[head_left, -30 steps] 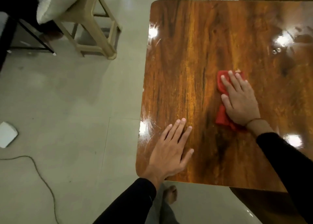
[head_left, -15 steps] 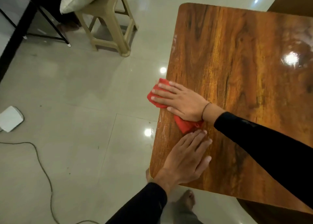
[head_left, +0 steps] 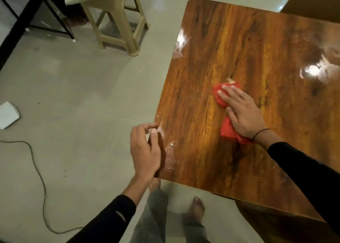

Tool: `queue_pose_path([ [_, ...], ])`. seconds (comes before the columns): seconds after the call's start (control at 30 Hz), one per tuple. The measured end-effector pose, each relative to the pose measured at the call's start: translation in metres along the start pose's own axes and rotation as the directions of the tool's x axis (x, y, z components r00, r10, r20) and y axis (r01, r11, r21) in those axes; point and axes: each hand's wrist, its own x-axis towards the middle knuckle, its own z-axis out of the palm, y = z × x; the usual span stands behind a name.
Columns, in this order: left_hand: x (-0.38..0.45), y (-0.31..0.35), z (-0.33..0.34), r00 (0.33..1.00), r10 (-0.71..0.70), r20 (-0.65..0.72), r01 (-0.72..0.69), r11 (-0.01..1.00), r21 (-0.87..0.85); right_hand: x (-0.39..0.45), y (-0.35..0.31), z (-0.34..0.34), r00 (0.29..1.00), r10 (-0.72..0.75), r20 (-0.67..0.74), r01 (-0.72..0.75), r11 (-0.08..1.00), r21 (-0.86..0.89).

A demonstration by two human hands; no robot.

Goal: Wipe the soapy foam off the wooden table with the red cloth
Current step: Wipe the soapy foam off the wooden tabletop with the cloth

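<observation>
1. Right now my right hand [head_left: 242,112] lies flat on the crumpled red cloth [head_left: 229,130], fingers straight and slightly spread, pressing it onto the glossy brown wooden table [head_left: 211,40] near the middle of its left half.
2. Meanwhile my left hand [head_left: 145,151] sits at the table's left edge, fingers curled and thumb pinched to fingertips; something pale shows between them, though I cannot tell what.
3. One risk: the cloth is bunched, so much of it may skate over the wet film and only smear it.
4. Another: white soapy foam [head_left: 170,151] clings along the left edge beside my left hand; a careless sweep outward could push it over onto the grey tiled floor [head_left: 73,95], where I stand barefoot.
5. The cloth looks soft, wrinkled and probably damp, one end poking past my fingertips, the other trailing under my wrist.
6. Shiny streaks at the far right suggest more wiping remains there.
</observation>
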Motion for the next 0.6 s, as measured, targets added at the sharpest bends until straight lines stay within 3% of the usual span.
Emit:
queue_pose_path([
  [0.1, 0.005, 0.02, 0.008, 0.998, -0.022, -0.067, 0.017, 0.997, -0.076, -0.038, 0.018, -0.002, 0.915, 0.339, -0.218, -0.318, 0.94, 0.123],
  [0.2, 0.002, 0.04, 0.013, 0.986, -0.086, -0.146, 0.062, 0.985, -0.161, -0.08, 0.026, -0.008, 0.771, 0.593, -0.232, -0.545, 0.803, 0.241],
  [0.3, -0.013, 0.068, 0.015, 0.974, -0.188, -0.125, 0.152, 0.955, -0.254, -0.099, 0.028, -0.036, 0.682, 0.731, -0.025, -0.587, 0.567, 0.578],
  [0.37, -0.035, 0.094, 0.02, 0.977, -0.209, -0.033, 0.192, 0.941, -0.28, -0.109, 0.028, -0.047, 0.568, 0.801, 0.188, -0.576, 0.224, 0.786],
  [0.4, -0.05, 0.109, 0.024, 0.98, -0.195, 0.034, 0.196, 0.934, -0.299, -0.115, 0.023, -0.054, 0.514, 0.8, 0.309, -0.557, 0.037, 0.83],
  [0.47, -0.086, 0.143, 0.038, 0.977, -0.12, 0.174, 0.174, 0.925, -0.338, -0.125, 0.016, -0.058, 0.442, 0.759, 0.478, -0.502, -0.233, 0.833],
  [0.5, -0.105, 0.16, 0.047, 0.969, -0.08, 0.233, 0.159, 0.926, -0.343, -0.13, 0.01, -0.06, 0.432, 0.731, 0.528, -0.478, -0.31, 0.822],
  [0.6, -0.15, 0.206, 0.081, 0.926, -0.005, 0.377, 0.121, 0.951, -0.285, -0.148, -0.012, -0.062, 0.476, 0.66, 0.582, -0.447, -0.388, 0.806],
])
